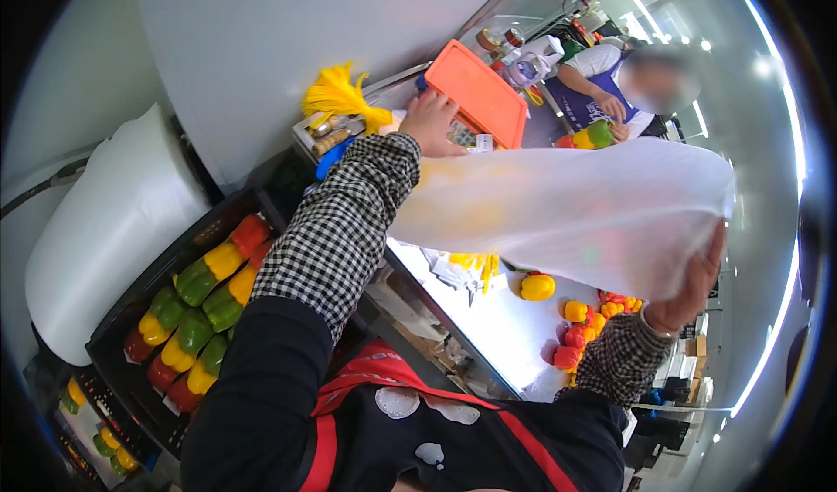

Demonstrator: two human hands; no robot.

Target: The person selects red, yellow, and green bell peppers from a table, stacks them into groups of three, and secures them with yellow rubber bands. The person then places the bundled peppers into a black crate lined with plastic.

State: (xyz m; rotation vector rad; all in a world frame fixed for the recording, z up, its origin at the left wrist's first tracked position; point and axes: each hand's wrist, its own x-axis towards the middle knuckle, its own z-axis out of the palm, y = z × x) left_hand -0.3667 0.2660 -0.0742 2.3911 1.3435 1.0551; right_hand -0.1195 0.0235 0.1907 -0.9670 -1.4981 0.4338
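A translucent white plastic sheet (556,211) stretches between my two hands above the lit work table (490,322). My left hand (431,123) lies at the sheet's left end, fingers spread over the edge of an orange-red plastic lid (480,93); whether it grips the sheet is unclear. My right hand (693,279) is raised at the sheet's far right end, partly behind the film. Below the sheet, a yellow bell pepper (537,287) and several red and yellow peppers (575,338) lie on the table, with yellow ties (480,264) near them.
A black crate (111,335) at left holds rows of red, yellow and green peppers (196,335). Behind it stands a large roll of white film (118,230). Yellow strips (343,96) lie on a tray beside my left forearm. Across the table a co-worker (608,90) handles peppers (592,137).
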